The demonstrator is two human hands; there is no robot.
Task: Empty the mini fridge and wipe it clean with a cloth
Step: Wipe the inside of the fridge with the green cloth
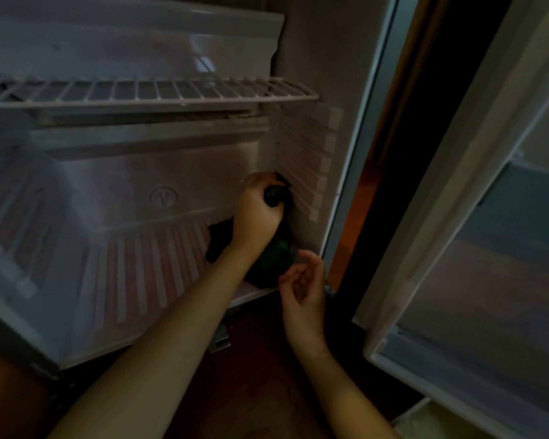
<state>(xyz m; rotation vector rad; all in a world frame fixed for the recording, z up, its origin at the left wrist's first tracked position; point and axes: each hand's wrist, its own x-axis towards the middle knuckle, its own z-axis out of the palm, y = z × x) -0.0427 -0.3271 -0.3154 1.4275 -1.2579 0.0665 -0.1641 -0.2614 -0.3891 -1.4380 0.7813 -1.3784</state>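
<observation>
Fridge (124, 185): door (457, 236) stands open at my right. A wire shelf (146, 91) sits in the upper part of the cavity.

Left hand (257, 210): reaches deep into the lower compartment, at the back right corner. Its fingers are curled round a bunched part of the cloth (273, 258) and hold it against the ribbed right wall (305, 153).

Cloth: dark, green in places. From my left fist it hangs down along the right wall and lies in a heap on the fridge floor, toward the front right corner. Part of it spreads out to the left behind my left wrist.

Right hand (305, 280): at the front right corner of the fridge floor, just beside the cloth heap. Palm is turned up, fingers loosely curled, nothing held. Whether a fingertip touches the cloth, I cannot tell.
</observation>
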